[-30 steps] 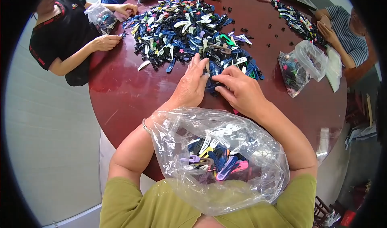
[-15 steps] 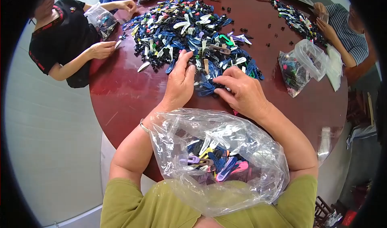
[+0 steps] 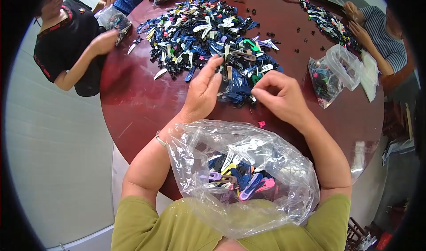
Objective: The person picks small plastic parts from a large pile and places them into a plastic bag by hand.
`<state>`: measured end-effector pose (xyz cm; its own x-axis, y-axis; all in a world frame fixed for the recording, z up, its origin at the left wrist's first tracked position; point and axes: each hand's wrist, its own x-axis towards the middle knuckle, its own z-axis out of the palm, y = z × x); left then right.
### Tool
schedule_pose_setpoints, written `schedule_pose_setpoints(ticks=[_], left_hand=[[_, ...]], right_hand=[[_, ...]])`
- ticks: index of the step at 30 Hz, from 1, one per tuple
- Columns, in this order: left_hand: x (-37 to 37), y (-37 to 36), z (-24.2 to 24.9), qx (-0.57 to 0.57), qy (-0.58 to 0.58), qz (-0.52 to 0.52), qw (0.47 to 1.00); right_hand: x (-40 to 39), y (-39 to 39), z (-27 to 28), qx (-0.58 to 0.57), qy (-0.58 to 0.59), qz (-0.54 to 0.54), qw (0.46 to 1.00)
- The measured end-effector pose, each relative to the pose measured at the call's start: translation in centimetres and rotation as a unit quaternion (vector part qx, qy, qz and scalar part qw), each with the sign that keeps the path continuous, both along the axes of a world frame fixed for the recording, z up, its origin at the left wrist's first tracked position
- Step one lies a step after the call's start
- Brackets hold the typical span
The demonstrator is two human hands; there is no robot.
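A large heap of hair clips point(image 3: 191, 33), snap clips mixed with small dark claw clips, spreads over the table. Against its near edge stands my left hand point(image 3: 202, 91), fingers stretched out, palm turned toward the clips and holding nothing. My right hand point(image 3: 284, 98) is at the near right of the heap, thumb and forefinger pinched beside a clump of blue snap clips point(image 3: 237, 82). Whatever is between those fingertips is too small to make out. A clear plastic bag point(image 3: 186, 162) lies open between my forearms, with snap clips point(image 3: 242, 177) of several colours inside.
A small pink clip point(image 3: 262, 124) lies on the red table point(image 3: 137, 113). To the right stands a filled plastic bag point(image 3: 326, 80). One co-worker point(image 3: 71, 42) sits at the left, another point(image 3: 384, 33) at the right by a smaller clip pile point(image 3: 326, 20).
My right hand has shifted right and its fingertips have closed together. My left hand has moved slightly right. The left co-worker's hands have moved to the bag beside them.
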<state>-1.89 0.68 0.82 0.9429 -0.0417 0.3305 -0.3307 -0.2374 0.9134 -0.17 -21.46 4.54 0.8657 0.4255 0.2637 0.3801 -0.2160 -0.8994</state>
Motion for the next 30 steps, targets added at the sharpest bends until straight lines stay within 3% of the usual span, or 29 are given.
schedule_pose_setpoints(ticks=[2, 5, 8, 10, 12, 14, 16, 19, 24, 26, 30], left_hand=[[0.1, 0.4, 0.7, 0.05, 0.009, 0.058, 0.997], [0.7, 1.0, -0.1, 0.079, -0.012, 0.091, 0.993], [0.8, 1.1, -0.7, 0.092, 0.016, 0.073, 0.993], [0.7, 1.0, -1.2, 0.115, 0.022, 0.058, 0.991], [0.6, 0.8, -1.3, 0.156, 0.005, 0.05, 0.986], [0.3, 0.5, -0.9, 0.152, 0.012, 0.034, 0.988], [0.1, 0.1, -0.7, 0.132, 0.02, 0.015, 0.991], [-0.1, -0.4, -0.5, 0.124, 0.004, -0.026, 0.992], [-0.2, -0.6, -0.4, -0.007, 0.051, -0.079, 0.995], [-0.4, -0.8, 0.3, -0.086, 0.091, -0.089, 0.988], [-0.6, -0.7, 0.7, -0.076, 0.096, -0.079, 0.989]], right_hand=[[-0.1, -0.8, 1.1, 0.064, 0.105, 0.002, 0.992], [-1.0, -1.7, 3.9, 0.151, 0.163, 0.043, 0.974], [-2.7, -2.8, 6.9, 0.087, 0.102, 0.136, 0.982], [-3.2, -2.6, 7.6, 0.103, 0.044, 0.243, 0.964], [-4.0, -2.2, 8.5, 0.022, 0.053, 0.234, 0.971], [-2.7, -1.1, 5.7, -0.008, -0.1, 0.154, 0.983], [-1.6, -0.1, 2.9, -0.081, -0.086, 0.051, 0.992], [-0.7, 1.3, -0.4, -0.124, -0.183, 0.032, 0.975], [-1.0, 2.1, -1.5, -0.23, -0.247, -0.006, 0.941], [-1.0, 2.2, -1.8, -0.223, -0.245, -0.013, 0.944], [-1.1, 2.4, -1.5, -0.203, -0.22, -0.027, 0.954]])
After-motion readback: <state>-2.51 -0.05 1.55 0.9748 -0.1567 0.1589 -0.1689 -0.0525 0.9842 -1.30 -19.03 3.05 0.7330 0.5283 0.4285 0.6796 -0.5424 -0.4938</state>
